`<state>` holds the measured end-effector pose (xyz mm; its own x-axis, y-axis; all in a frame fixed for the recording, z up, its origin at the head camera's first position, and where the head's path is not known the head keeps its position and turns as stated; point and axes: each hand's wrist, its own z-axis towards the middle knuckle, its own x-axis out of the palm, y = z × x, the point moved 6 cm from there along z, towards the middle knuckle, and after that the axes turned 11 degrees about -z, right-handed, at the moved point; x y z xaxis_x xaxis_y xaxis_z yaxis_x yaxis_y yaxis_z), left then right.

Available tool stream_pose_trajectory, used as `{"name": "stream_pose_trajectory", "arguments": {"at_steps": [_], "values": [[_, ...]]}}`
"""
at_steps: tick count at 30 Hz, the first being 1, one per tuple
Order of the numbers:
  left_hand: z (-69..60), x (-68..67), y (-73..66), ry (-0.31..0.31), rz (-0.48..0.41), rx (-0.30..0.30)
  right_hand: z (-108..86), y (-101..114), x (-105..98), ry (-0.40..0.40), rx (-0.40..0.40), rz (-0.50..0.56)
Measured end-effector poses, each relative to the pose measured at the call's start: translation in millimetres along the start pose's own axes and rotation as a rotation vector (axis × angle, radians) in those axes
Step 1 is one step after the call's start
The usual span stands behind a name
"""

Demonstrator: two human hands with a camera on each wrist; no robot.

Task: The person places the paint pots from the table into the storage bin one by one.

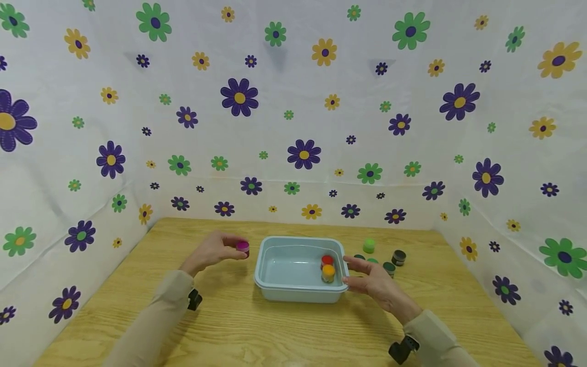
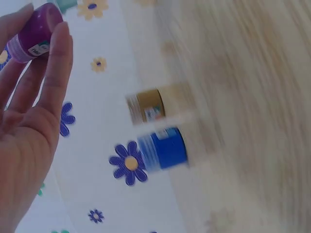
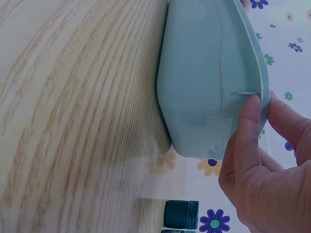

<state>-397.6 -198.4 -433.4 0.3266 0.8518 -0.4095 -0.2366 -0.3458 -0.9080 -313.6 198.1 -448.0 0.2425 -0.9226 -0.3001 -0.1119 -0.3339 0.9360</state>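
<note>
My left hand (image 1: 212, 253) holds a small magenta paint jar (image 1: 243, 247) between thumb and fingers, just left of a pale blue plastic tub (image 1: 300, 294). The jar (image 2: 36, 33) also shows in the left wrist view, pinched at the fingertips. With thumb and fingers on either side of the rim, my right hand (image 3: 272, 170) grips the tub's right end. Inside the tub, at its right end, a red jar (image 1: 327, 261) and an orange-yellow jar (image 1: 328, 274) sit close together.
Right of the tub, several jars stand on the wooden table (image 1: 220, 326), among them a light green jar (image 1: 369, 245) and a black jar (image 1: 399, 258). The left wrist view shows a gold jar (image 2: 149, 106) and a blue jar (image 2: 165, 148). Flowered cloth (image 1: 275, 127) surrounds the table.
</note>
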Motion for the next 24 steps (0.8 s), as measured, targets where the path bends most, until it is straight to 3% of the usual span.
{"name": "stream_pose_trajectory", "arguments": {"at_steps": [7,15,24], "values": [[3.9,16.9,-21.6,0.035,-0.047,0.025,0.1,-0.8,-0.3,-0.002,0.002,0.000],[6.7,45.7,-41.8,0.049,-0.177,-0.022,-0.7,-2.2,-0.1,-0.012,0.007,-0.012],[15.8,74.5,-55.8,0.008,-0.135,-0.013,0.3,-3.3,0.5,-0.014,0.011,-0.011]]}}
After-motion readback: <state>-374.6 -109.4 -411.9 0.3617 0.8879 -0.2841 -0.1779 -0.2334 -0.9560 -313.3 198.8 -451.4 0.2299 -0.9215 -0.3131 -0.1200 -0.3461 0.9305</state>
